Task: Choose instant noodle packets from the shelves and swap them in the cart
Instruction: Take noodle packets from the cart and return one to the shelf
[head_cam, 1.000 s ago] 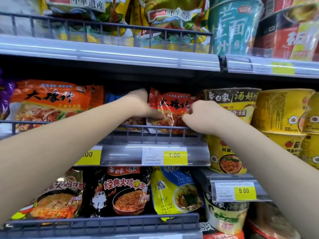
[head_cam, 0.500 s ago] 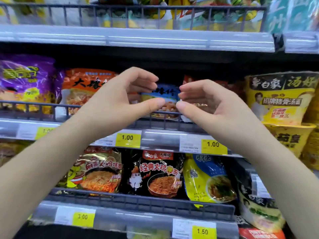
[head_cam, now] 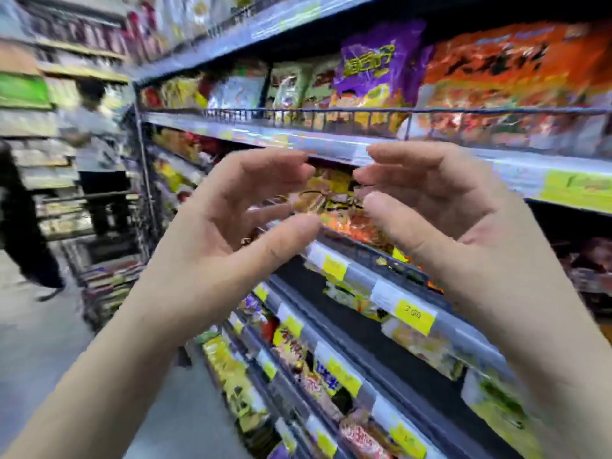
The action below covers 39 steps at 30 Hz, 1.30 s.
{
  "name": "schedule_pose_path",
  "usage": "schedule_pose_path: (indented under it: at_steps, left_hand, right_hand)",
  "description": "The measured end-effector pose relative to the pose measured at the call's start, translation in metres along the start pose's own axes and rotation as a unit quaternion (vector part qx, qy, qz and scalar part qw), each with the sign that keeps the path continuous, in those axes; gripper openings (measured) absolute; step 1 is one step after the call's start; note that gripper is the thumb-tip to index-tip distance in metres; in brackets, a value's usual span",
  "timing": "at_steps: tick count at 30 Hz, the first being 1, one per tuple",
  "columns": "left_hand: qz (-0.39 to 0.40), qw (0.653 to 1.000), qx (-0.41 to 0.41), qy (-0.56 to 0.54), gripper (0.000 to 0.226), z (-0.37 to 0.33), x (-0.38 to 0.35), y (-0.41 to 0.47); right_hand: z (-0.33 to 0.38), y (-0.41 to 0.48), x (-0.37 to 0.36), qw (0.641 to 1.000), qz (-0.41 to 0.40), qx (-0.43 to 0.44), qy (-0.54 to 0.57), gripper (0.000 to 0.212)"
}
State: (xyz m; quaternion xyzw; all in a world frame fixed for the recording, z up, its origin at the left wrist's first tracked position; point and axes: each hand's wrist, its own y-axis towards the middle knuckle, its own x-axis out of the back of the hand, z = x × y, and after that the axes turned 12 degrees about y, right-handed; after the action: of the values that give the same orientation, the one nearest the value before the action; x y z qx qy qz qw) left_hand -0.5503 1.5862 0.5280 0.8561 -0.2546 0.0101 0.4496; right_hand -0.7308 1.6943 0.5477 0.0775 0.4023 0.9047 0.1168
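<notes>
My left hand [head_cam: 231,226] and my right hand [head_cam: 437,213] hover in mid-air in front of the shelves, palms facing each other, fingers loosely curved, holding nothing. A gap of about a hand's width lies between them. Behind them run shelves packed with instant noodle packets: a purple packet [head_cam: 374,71] and a large orange packet [head_cam: 510,77] on the upper shelf at right. The shopping cart [head_cam: 109,260] stands down the aisle at left, with packets visible inside. The view is blurred.
The shelf edge [head_cam: 331,144] with yellow price tags crosses behind my fingertips. Lower shelves with more packets slope down to the right. Two people [head_cam: 92,150] stand in the aisle at left, next to the cart. Grey floor [head_cam: 36,342] lies at lower left.
My hands let go of the red noodle packet on the shelf and drew back empty. The view swung left, so the aisle, the cart and the people now show.
</notes>
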Motion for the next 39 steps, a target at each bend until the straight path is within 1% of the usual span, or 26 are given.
schedule_pose_path:
  at_steps: [2, 4, 6, 9, 14, 19, 24, 27, 31, 34, 39]
  left_hand:
    - [-0.029, 0.999, 0.029, 0.021, 0.046, 0.009, 0.026, -0.013]
    - [-0.056, 0.997, 0.045, 0.03, 0.051, 0.017, 0.052, -0.024]
    - [-0.076, 0.995, 0.055, 0.04, 0.053, 0.028, 0.075, -0.032]
    - [-0.098, 0.99, 0.077, 0.07, 0.048, 0.051, 0.11, -0.038]
    - [-0.134, 0.98, 0.096, 0.107, 0.048, 0.1, 0.181, -0.041]
    - [-0.161, 0.969, 0.124, 0.144, 0.05, 0.152, 0.272, -0.035]
    - [-0.161, 0.963, 0.148, 0.155, 0.046, 0.212, 0.361, -0.026]
    - [-0.168, 0.957, 0.174, 0.161, 0.046, 0.251, 0.402, -0.019]
    - [-0.179, 0.95, 0.196, 0.165, 0.046, 0.305, 0.445, -0.009]
    - [-0.186, 0.945, 0.209, 0.171, 0.046, 0.349, 0.471, -0.001]
    - [-0.203, 0.935, 0.227, 0.181, 0.046, 0.438, 0.513, 0.029]
  right_hand:
    - [-0.021, 0.007, -0.025, 0.999, 0.013, -0.007, 0.052, 0.037]
    - [-0.04, 0.014, -0.05, 0.995, 0.03, -0.022, 0.095, 0.036]
    - [-0.058, 0.022, -0.076, 0.991, 0.049, -0.041, 0.117, 0.036]
    - [-0.085, 0.036, -0.114, 0.985, 0.068, -0.063, 0.149, 0.035]
    - [-0.14, 0.073, -0.183, 0.98, 0.097, -0.085, 0.152, 0.037]
    - [-0.199, 0.123, -0.265, 0.974, 0.101, -0.101, 0.176, 0.037]
    - [-0.273, 0.165, -0.349, 0.966, 0.104, -0.136, 0.191, 0.033]
    - [-0.316, 0.187, -0.39, 0.962, 0.117, -0.158, 0.188, 0.031]
    - [-0.371, 0.222, -0.431, 0.955, 0.122, -0.168, 0.21, 0.031]
    - [-0.415, 0.25, -0.456, 0.948, 0.124, -0.17, 0.237, 0.035]
    - [-0.511, 0.303, -0.49, 0.939, 0.143, -0.173, 0.259, 0.032]
